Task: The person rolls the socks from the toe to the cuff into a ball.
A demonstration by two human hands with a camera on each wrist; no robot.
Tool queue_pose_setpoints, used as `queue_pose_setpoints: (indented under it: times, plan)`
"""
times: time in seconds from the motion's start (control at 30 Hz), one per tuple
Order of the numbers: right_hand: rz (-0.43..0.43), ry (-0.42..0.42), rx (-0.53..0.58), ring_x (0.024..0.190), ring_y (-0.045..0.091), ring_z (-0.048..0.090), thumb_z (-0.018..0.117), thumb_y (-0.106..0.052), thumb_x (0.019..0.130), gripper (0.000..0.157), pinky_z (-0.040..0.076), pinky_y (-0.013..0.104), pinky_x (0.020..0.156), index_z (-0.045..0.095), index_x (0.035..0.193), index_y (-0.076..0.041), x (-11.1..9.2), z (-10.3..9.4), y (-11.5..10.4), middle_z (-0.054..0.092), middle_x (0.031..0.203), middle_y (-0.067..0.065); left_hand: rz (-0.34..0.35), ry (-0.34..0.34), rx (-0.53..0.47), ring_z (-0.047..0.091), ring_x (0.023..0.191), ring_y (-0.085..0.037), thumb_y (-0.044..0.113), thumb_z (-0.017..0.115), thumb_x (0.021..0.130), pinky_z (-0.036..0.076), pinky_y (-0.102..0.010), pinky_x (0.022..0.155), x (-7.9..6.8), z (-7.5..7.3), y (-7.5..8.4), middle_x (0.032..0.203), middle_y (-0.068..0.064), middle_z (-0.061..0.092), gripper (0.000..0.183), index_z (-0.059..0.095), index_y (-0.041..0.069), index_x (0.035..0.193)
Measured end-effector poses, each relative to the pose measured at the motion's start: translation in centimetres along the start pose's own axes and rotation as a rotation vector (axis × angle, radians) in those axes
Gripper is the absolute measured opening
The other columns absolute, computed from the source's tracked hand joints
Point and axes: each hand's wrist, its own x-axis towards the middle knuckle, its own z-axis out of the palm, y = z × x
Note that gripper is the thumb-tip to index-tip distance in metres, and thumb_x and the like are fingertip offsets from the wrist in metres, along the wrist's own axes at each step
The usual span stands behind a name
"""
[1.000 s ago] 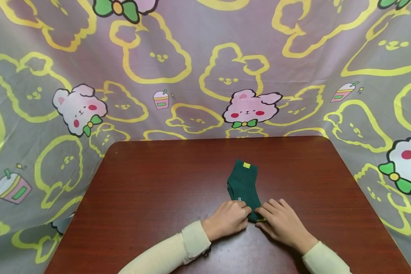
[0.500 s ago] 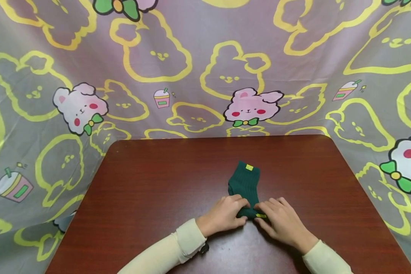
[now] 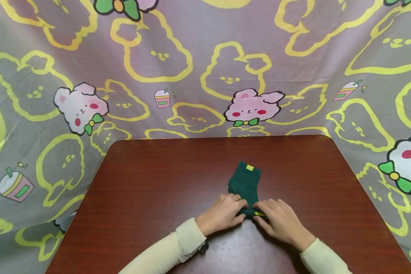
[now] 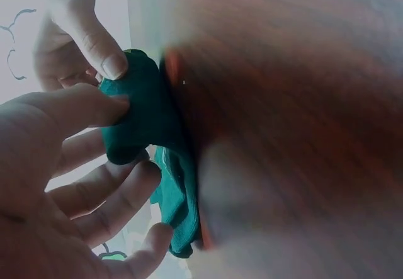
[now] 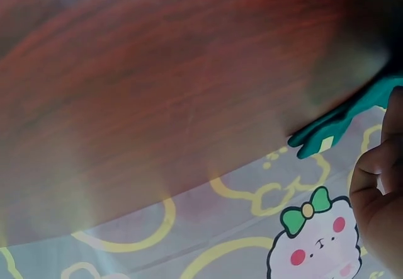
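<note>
Head view: the green socks [image 3: 245,184] are laid on the table [image 3: 157,179], stretched out ahead of both hands, with the near end curled over between them. That end is pinched by the left hand [image 3: 222,214] between thumb and fingers; in the left wrist view its other fingers are seen spread apart. The same end is pinched by the right hand [image 3: 281,222], just beside. One yellow tag [image 3: 249,167] is seen at the far end, ahead of the hands; a yellow strip [image 3: 259,214] is partly covered by the right fingertips. Both wrists are covered by pale sleeves [image 3: 190,236]. Well beyond the hands, a patterned curtain [image 3: 191,34] is hung.
</note>
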Motion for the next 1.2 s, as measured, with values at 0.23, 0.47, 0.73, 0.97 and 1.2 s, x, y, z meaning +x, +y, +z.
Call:
queue_pose_setpoints:
  times: [0.23, 0.47, 0.73, 0.97, 1.2]
  plan:
    - [0.024, -0.008, -0.009, 0.079, 0.012, 0.060, 0.084, -0.029, 0.079, 0.032, 0.044, 0.034, 0.063, 0.069, 0.104, -0.016, 0.4, 0.1, 0.0, 0.068, 0.092, -0.004, -0.008, 0.024, 0.035, 0.062, 0.076, -0.009, 0.024, 0.075, 0.088, 0.048, -0.027, 0.059, 0.1, 0.2, -0.1, 0.090, 0.003, 0.067, 0.015, 0.074, 0.016, 0.101]
    - [0.038, -0.025, -0.025, 0.076, 0.015, 0.057, 0.083, -0.029, 0.080, 0.027, 0.042, 0.034, 0.062, 0.074, 0.101, -0.014, 1.1, 0.1, 0.3, 0.068, 0.088, -0.003, -0.010, 0.076, 0.134, 0.063, 0.073, -0.012, 0.018, 0.070, 0.085, 0.048, -0.031, 0.057, 0.2, 0.5, -0.2, 0.084, 0.002, 0.066, 0.014, 0.076, 0.016, 0.097]
    - [0.030, -0.033, -0.049, 0.076, 0.015, 0.048, 0.084, -0.027, 0.080, 0.024, 0.040, 0.032, 0.061, 0.079, 0.100, -0.014, 1.5, 0.3, 0.5, 0.057, 0.089, -0.003, -0.037, 0.057, 0.182, 0.059, 0.068, -0.010, 0.019, 0.069, 0.087, 0.040, -0.028, 0.052, 0.4, 0.9, -0.4, 0.083, 0.003, 0.062, 0.014, 0.080, 0.019, 0.096]
    - [0.027, -0.005, -0.053, 0.076, 0.017, 0.050, 0.085, -0.026, 0.078, 0.039, 0.041, 0.034, 0.060, 0.073, 0.113, -0.013, 1.6, 0.6, 0.4, 0.062, 0.091, -0.003, -0.085, 0.051, 0.161, 0.060, 0.073, -0.010, 0.020, 0.074, 0.090, 0.040, -0.026, 0.053, 0.5, 0.8, -0.5, 0.096, 0.001, 0.059, 0.014, 0.075, 0.019, 0.103]
    - [0.005, 0.052, -0.029, 0.076, 0.019, 0.049, 0.084, -0.024, 0.078, 0.025, 0.039, 0.036, 0.061, 0.071, 0.098, -0.018, 1.5, 0.8, 0.4, 0.058, 0.090, -0.002, -0.064, 0.089, 0.154, 0.057, 0.074, -0.012, 0.016, 0.075, 0.089, 0.039, -0.025, 0.051, 0.6, 0.9, -0.6, 0.092, 0.001, 0.055, 0.012, 0.073, 0.021, 0.100]
